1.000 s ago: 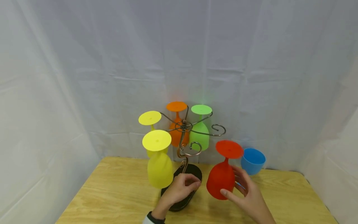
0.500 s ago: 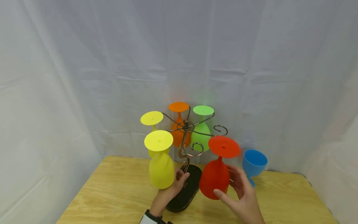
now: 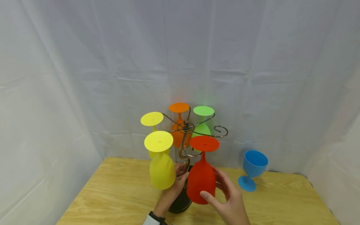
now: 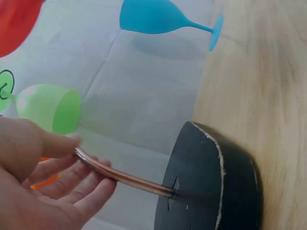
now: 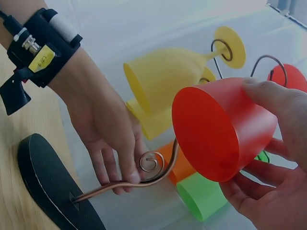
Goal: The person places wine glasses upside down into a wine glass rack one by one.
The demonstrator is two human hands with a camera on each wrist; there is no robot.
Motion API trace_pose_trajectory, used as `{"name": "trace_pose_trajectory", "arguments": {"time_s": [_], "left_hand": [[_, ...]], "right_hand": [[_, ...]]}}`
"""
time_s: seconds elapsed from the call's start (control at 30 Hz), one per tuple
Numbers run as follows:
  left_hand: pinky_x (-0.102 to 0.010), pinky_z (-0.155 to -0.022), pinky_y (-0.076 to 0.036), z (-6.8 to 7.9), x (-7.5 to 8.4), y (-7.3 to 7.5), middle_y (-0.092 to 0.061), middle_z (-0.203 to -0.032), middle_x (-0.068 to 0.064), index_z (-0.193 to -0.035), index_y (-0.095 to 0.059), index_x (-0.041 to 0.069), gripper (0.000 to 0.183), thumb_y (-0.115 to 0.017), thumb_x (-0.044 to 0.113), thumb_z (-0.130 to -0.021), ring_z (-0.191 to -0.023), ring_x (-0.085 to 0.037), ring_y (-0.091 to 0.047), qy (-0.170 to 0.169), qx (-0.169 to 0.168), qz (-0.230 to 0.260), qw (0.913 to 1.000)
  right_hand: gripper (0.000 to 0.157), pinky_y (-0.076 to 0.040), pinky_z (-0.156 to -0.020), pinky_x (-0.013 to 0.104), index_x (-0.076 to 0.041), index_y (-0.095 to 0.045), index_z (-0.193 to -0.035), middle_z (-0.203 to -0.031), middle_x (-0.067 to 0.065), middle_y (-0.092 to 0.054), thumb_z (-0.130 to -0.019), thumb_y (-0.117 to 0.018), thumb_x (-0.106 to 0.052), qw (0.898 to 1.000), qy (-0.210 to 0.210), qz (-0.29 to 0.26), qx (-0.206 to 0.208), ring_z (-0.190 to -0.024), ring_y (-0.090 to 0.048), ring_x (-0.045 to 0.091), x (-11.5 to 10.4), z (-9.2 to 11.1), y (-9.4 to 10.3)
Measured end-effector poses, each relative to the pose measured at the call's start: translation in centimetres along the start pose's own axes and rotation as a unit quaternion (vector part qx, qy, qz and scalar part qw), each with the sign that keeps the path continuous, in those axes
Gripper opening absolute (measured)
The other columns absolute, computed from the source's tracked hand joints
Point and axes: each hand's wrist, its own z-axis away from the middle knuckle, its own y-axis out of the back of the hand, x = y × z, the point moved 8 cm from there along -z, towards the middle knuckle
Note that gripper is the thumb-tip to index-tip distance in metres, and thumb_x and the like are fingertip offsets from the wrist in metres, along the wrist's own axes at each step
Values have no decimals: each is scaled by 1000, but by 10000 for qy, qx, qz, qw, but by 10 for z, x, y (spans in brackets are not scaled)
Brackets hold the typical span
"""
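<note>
Upside down, a red plastic goblet [image 3: 201,182] is held by its bowl in my right hand [image 3: 230,200], thumb on the near side and fingers behind. Its stem is at the front curled hook of a metal stemware rack [image 3: 185,127], and in the right wrist view a wire hook [image 5: 268,57] shows by its foot. My left hand [image 3: 175,187] pinches the rack's copper-coloured post [image 4: 139,183] just above the black base [image 4: 206,177]. Two yellow goblets [image 3: 161,172], an orange goblet [image 3: 179,107] and a green goblet [image 3: 203,111] hang inverted from other hooks.
A blue goblet [image 3: 254,165] stands upright on the wooden table [image 3: 287,200] to the right, near the back edge. One curled hook [image 3: 222,131] at the right side bears no goblet. White cloth [image 3: 180,56] hangs behind and at both sides.
My right hand has carried the red goblet leftward to the front hook. My left hand has moved from over the base onto the post and grips it.
</note>
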Motion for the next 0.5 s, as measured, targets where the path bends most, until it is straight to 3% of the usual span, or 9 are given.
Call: {"name": "trace_pose_trajectory", "arguments": {"time_s": [0.17,0.37,0.5], "left_hand": [[-53,-88,-58,-5,4,3,-70,-112,-28,-117,-66,-12,21,-65,-5,-97,-103,-46,-69,-369,517,260,9976],[-49,-91,-57,-4,5,10,-73,-111,-22,-114,-73,-7,19,-62,1,-100,-105,-42,-69,-81,844,203,9962],[-46,-84,-60,-3,7,12,-74,-105,-21,-110,-74,-10,17,-64,-4,-98,-97,-38,-72,-318,1118,115,9932]], "right_hand": [[71,-58,-90,29,-17,-57,-143,-135,-8,-64,-81,-90,-21,10000,62,43,34,-116,-65,13,-3,0,-5],[69,-58,-89,29,-18,-58,-144,-135,-8,-64,-82,-89,-22,9996,230,141,38,-115,-66,13,-4,-2,-9],[67,-59,-87,29,-21,-59,-144,-134,-7,-65,-83,-88,-24,9995,282,100,-43,-113,-67,14,-6,-4,-14]]}}
